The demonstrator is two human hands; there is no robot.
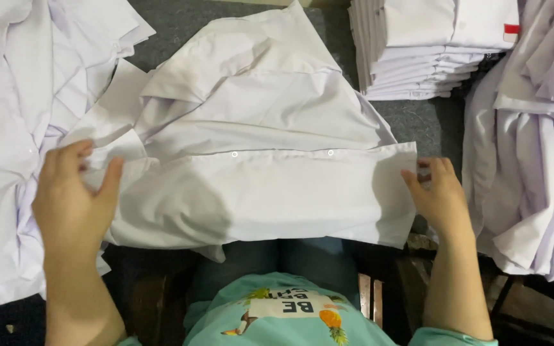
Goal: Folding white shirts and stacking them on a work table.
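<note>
From my head camera, a white shirt [258,166] of thin, smooth cotton lies spread before me on the dark grey table [181,25], creased into soft folds, its button strip running straight across with two small round buttons [235,154] showing. My left hand [72,198] grips the shirt's left end, fingers curled over the cloth and thumb pressed on top. My right hand [440,195] pinches the right edge between thumb and fingertips, the other fingers loosely bent. A neat square stack of folded shirts [431,51] sits at the far right. Loose, rumpled white shirts are heaped to my left [8,128] and right [533,147].
</note>
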